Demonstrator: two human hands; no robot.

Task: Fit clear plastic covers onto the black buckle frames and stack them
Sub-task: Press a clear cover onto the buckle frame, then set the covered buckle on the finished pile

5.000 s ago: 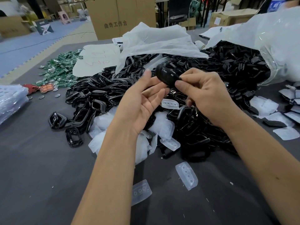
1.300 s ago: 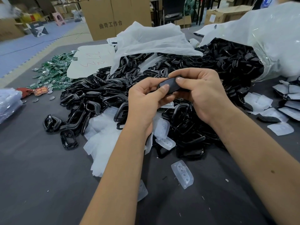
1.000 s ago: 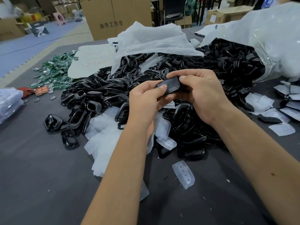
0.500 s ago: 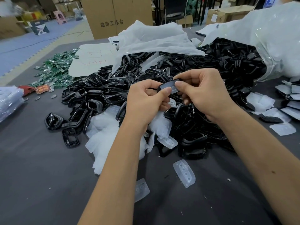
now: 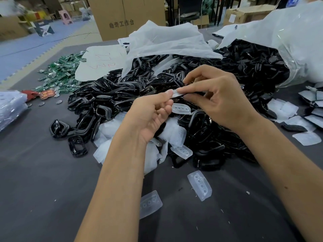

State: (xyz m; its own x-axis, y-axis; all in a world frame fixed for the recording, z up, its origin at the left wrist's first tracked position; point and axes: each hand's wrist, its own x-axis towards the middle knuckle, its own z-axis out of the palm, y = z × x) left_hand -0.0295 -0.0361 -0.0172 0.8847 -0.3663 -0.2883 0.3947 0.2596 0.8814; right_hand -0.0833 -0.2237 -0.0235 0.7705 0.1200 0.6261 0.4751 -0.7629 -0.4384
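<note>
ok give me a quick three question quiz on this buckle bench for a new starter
1. True or false: both hands grip one part between them.
2. What lies nearest the camera on the grey table? A) green packets B) clear covers C) a red pouch
3. Fill in: the black frames spill from a clear plastic ____.

Key: 1 true, the left hand and right hand pinch the covered piece. 2 B, clear covers. 3 bag, holding black frames.

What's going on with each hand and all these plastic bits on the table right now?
Left hand: pinches the held piece.
Right hand: pinches the held piece's other end.
Held piece: between both hands, above the pile.
Buckle pile: heaped loose on the table.
Loose cover: lying flat, apart from the pile.
Right bag: open, black parts spilling out.
</note>
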